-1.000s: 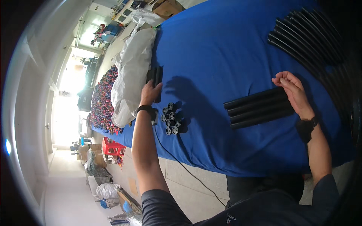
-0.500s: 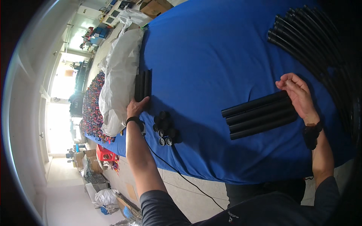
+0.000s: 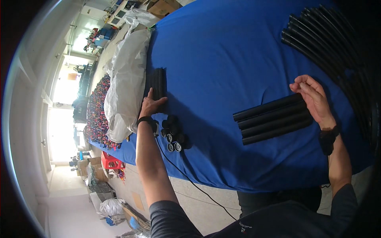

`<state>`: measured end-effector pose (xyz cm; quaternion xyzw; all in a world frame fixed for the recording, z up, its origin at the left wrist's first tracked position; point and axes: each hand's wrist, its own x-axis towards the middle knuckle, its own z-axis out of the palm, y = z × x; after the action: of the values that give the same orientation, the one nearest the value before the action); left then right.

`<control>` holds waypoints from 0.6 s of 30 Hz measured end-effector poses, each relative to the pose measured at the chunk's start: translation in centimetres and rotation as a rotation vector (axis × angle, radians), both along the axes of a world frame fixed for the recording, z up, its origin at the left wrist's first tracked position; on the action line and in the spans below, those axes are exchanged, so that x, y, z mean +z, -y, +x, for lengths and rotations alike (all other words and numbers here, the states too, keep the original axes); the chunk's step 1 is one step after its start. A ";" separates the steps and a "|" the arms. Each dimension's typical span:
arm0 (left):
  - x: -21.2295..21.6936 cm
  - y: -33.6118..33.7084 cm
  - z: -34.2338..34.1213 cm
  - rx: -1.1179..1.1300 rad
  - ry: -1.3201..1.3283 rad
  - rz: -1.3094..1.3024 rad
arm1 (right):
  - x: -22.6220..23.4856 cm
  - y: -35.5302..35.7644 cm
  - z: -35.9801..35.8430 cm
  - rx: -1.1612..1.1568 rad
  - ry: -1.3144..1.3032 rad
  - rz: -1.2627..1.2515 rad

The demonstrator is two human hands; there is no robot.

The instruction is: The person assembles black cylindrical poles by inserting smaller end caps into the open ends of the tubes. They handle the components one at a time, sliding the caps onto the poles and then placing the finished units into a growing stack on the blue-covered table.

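Note:
Several black tubes [image 3: 159, 81] lie side by side at the left of the table, next to a white plastic bag. My left hand [image 3: 151, 106] is at their near ends, thumb and index finger spread apart and touching them. On the right, a row of several larger-looking black tubes [image 3: 274, 119] lies flat and parallel on the cloth. Against the right ends of this row rests my right hand [image 3: 315, 99], its fingers loosely curled and nothing visible in them. Close to my left wrist stands a cluster of small round black caps [image 3: 174, 137].
Blue cloth [image 3: 214, 59] covers the table. Many long black tubes [image 3: 317, 39] fan out at the far right. The white plastic bag [image 3: 129, 75] lines the left edge, beside a heap of small multicoloured pieces [image 3: 98, 111]. A thin black cable [image 3: 190, 184] runs from my left wrist.
My left hand has moved right, and the tubes at its fingers have shifted right with it, away from the bag. My right hand and its row of tubes have hardly moved.

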<state>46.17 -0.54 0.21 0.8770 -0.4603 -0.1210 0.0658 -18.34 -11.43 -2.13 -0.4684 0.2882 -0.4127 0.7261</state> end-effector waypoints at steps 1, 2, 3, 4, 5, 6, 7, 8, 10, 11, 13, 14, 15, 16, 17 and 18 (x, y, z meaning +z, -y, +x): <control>0.0 0.0 0.2 -0.018 -0.006 0.016 | 0.0 0.0 0.0 0.002 -0.005 -0.004; -0.1 0.0 0.3 -0.034 -0.011 0.032 | 0.0 -0.1 0.1 0.004 0.003 0.002; -0.3 0.4 -0.1 -0.058 -0.023 0.046 | 0.1 -0.1 0.0 -0.003 0.004 0.005; 0.0 1.2 -1.8 -0.086 -0.011 0.056 | 0.2 -0.1 -0.2 -0.015 0.000 0.005; 0.5 1.9 -3.6 -0.113 0.002 0.066 | 0.1 0.0 -0.4 -0.018 0.002 0.002; 1.2 2.3 -5.4 -0.136 0.018 0.076 | 0.0 0.1 -0.5 -0.017 0.008 -0.001; 1.4 2.3 -6.2 -0.131 0.005 0.086 | -0.1 0.1 -0.5 -0.009 0.016 -0.002; 1.6 2.5 -7.0 -0.128 -0.007 0.095 | -0.2 0.1 -0.4 -0.004 0.021 0.002; 1.8 3.2 -9.3 -0.159 -0.008 0.098 | -0.3 0.1 -0.4 -0.005 0.026 0.009; 1.9 3.6 -10.6 -0.191 0.005 0.092 | -0.5 0.2 -0.4 -0.002 0.041 0.016; 2.0 4.5 -12.9 -0.261 0.028 0.082 | -0.7 0.3 -0.6 -0.004 0.063 0.027; 2.1 4.9 -14.0 -0.298 0.040 0.081 | -0.8 0.3 -0.6 -0.012 0.076 0.022; 2.0 5.6 -15.4 -0.341 0.047 0.079 | -1.1 0.5 -0.7 0.004 0.097 0.010; 2.1 6.2 -16.8 -0.391 0.051 0.073 | -1.3 0.6 -0.8 0.000 0.105 0.024; 2.2 6.5 -18.2 -0.442 0.054 0.067 | -1.5 0.7 -0.9 -0.006 0.113 0.039; 2.3 6.9 -19.5 -0.495 0.057 0.060 | -1.8 0.8 -0.9 -0.010 0.128 0.050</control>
<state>26.66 -7.39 2.54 0.7421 -0.6590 -0.1224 -0.0049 -19.29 -12.20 -3.88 -0.4213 0.2536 -0.4383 0.7524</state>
